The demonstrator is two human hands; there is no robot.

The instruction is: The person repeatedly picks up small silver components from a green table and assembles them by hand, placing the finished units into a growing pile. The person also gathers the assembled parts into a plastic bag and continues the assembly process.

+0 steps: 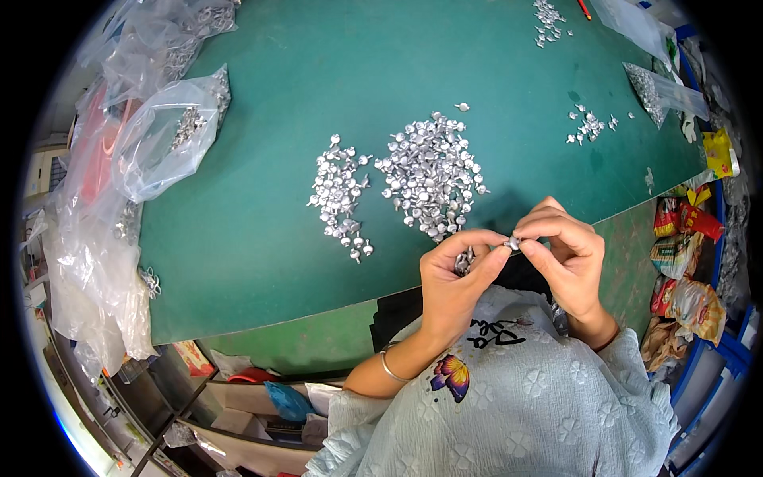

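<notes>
Between the fingertips of both hands is a small silvery metal piece with a round head. My left hand pinches it from one side, and several more such pieces are tucked in its curled palm. My right hand holds the same piece from the other side with thumb and forefinger. Both hands are over the table's near edge, close to my body. Just beyond them lies a large heap of metal pieces with round heads and short stems. Left of it is a smaller heap.
The green table carries small clusters of pieces at the right and far right. Clear plastic bags line the left side. A bag of pieces lies at the right edge, near colourful packets. Open drawers sit below left.
</notes>
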